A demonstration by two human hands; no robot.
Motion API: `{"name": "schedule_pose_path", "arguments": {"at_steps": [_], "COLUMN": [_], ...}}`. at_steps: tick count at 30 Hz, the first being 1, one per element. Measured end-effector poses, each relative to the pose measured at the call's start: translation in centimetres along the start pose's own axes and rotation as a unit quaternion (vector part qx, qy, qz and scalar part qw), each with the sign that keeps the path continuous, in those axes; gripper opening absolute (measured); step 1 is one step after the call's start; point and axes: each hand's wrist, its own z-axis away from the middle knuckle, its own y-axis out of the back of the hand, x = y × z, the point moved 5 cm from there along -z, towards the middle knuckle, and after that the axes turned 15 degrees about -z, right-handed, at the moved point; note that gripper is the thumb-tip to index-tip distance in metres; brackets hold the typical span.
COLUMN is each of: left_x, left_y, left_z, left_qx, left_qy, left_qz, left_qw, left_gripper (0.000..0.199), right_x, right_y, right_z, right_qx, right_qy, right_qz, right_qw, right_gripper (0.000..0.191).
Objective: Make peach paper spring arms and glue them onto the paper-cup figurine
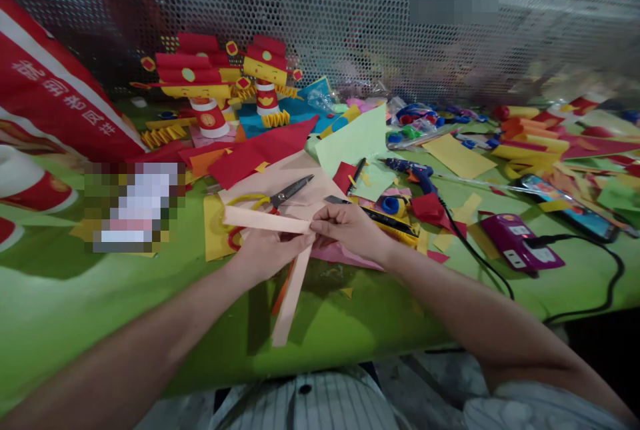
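Two pale peach paper strips meet at a corner between my fingertips. One paper strip points left and the other strip hangs down toward the table's front edge. My left hand is closed on the strips from below, thumb toward the joint. Pinching the same corner from the right is my right hand; its fingertips touch the left thumb. Just behind the strips lie scissors with yellow and red-orange handles, partly covered by the left-pointing strip. Under them is a sheet of peach paper.
Paper figures with red hats stand at the back left. A blue glue gun, a purple power socket with a black cable and a phone lie to the right. Paper scraps cover much of the green table.
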Motion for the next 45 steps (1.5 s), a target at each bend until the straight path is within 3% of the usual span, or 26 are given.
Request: {"name": "schedule_pose_path", "arguments": {"at_steps": [4, 8, 11, 15, 18, 24, 28, 31, 33, 38, 42, 45], "left_x": [0.3, 0.5, 0.6, 0.5, 0.3, 0.0, 0.1, 0.5, 0.7, 0.5, 0.4, 0.8], "left_y": [0.3, 0.3, 0.2, -0.1, -0.3, -0.5, -0.8, -0.7, -0.7, -1.3, -0.9, -0.6], "left_z": [0.1, 0.2, 0.2, 0.2, 0.1, -0.1, 0.2, 0.4, 0.5, 0.4, 0.4, 0.6], "left_qx": [0.033, 0.033, 0.024, 0.008, -0.008, -0.051, -0.093, -0.1, -0.095, -0.097, -0.062, -0.074], "left_qy": [-0.053, -0.059, -0.062, -0.06, -0.065, -0.055, -0.05, -0.063, -0.074, -0.102, -0.126, -0.116], "left_qz": [-0.131, -0.14, -0.119, -0.11, -0.104, -0.044, 0.082, 0.169, 0.178, 0.127, 0.062, 0.053], "left_qw": [0.989, 0.988, 0.991, 0.992, 0.992, 0.996, 0.991, 0.979, 0.977, 0.982, 0.988, 0.989], "left_gripper": [0.014, 0.017, 0.021, 0.018, 0.018, 0.012, 0.012, 0.016, 0.02, 0.028, 0.02, 0.014], "right_x": [0.1, 0.0, -0.5, -1.3, -1.4, -1.0, 0.6, 1.5, 1.9, 2.3, 2.0, 1.7], "right_y": [-0.4, -0.4, -0.5, -0.8, -1.1, -1.4, -1.4, -1.4, -1.4, -1.5, -1.7, -1.5], "right_z": [0.2, 0.3, 0.5, 0.7, 0.9, 0.9, 0.3, 0.1, 0.0, 0.0, 0.0, 0.0], "right_qx": [-0.02, -0.015, -0.014, -0.004, -0.008, -0.01, -0.049, -0.098, -0.114, -0.108, -0.099, -0.087], "right_qy": [-0.012, -0.008, 0.033, 0.118, 0.14, 0.121, 0.02, -0.037, -0.068, -0.114, -0.107, -0.081], "right_qz": [-0.013, 0.021, 0.098, 0.28, 0.337, 0.246, 0.034, -0.128, -0.181, -0.191, -0.198, -0.171], "right_qw": [1.0, 1.0, 0.995, 0.953, 0.931, 0.962, 0.998, 0.986, 0.974, 0.969, 0.969, 0.978], "right_gripper": [0.036, 0.037, 0.032, 0.02, 0.019, 0.028, 0.038, 0.04, 0.039, 0.041, 0.042, 0.04]}}
